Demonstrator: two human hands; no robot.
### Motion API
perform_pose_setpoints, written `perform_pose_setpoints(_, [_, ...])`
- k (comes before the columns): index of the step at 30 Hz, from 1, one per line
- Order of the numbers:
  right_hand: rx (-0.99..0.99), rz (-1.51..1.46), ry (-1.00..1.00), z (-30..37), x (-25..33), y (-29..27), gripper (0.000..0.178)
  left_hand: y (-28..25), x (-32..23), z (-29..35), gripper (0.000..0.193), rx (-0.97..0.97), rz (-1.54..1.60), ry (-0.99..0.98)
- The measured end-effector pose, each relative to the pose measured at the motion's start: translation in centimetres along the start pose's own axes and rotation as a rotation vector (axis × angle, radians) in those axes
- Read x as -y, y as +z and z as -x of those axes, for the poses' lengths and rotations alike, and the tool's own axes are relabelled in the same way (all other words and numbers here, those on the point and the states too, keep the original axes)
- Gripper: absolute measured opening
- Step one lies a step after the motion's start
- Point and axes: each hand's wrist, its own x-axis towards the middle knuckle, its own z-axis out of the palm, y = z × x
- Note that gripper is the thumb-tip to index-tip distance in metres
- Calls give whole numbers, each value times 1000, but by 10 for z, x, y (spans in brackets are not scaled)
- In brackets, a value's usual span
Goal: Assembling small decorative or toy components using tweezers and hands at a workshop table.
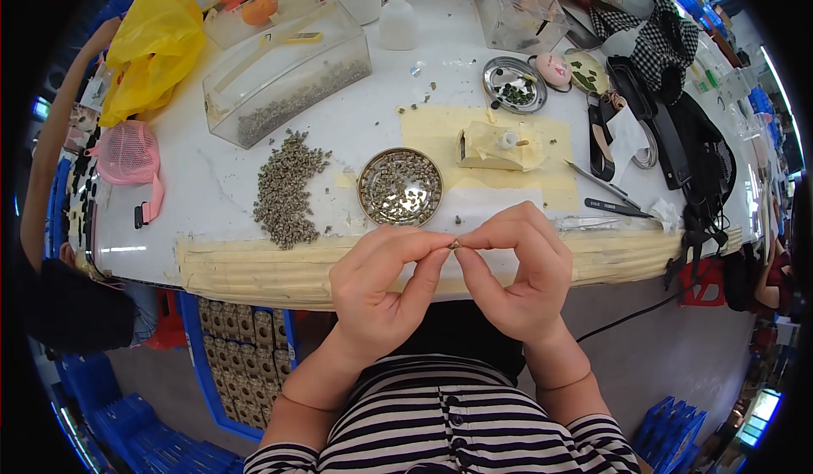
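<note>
"What is shown in the head view, and where is the small greyish part [456,244]?"

"It is pinched between the fingertips of the left hand [381,289] and the right hand [520,275], which are brought together on the near side of the round dish [360,193], a little to its right. Whether one piece or two are gripped cannot be told; most of it is covered by the fingers."

"How is it likely to handle?"

"It is judged very light and stiff, probably rather slippery, so it could easily be flicked away. It is best taken by opposite edges, with thumb and forefinger tips only, and squeezed gently in case it is fragile."

"And what is set around it?"

"Left of the dish, a loose heap of similar pieces [288,190] is spread on the bench [212,199]; beyond the dish, to the left, more are held in a clear bin [233,111]. Beyond it, to the right, a metal dish [485,82] is placed."

"Is anything in the way?"

"The hands are not blocked, but the area right of the round dish is crowded by a taped box [484,155] and a slim dark tool [616,209]."
</note>
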Motion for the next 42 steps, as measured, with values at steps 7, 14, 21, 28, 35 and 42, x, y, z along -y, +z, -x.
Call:
perform_pose_setpoints(7, [77, -139, 122, 0, -1, -4, 11, 3, 1, -5, 24, -21, -131, 204])
perform_pose_setpoints(14, [131, -248, 254, -1, 0, -6, 7, 1, 5, -5, 26, -20, -227, 339])
perform_pose_setpoints(21, [160, -438, 380, 3, -4, -4, 7, 1, 3, -6, 24, -18, -102, 240])
perform_pose_setpoints(28, [106, -423, 366, 4, -5, -2, 5, -1, 2, -8, 24, -12, -106, 201])
perform_pose_setpoints(35, [36, -121, 82, 2, -2, -3, 11, -2, -2, -11, 26, 11, -285, 245])
perform_pose_setpoints(42, [46, -116, 117, 5, -4, -2, 10, -1, -4, -10, 25, 16, -297, 256])
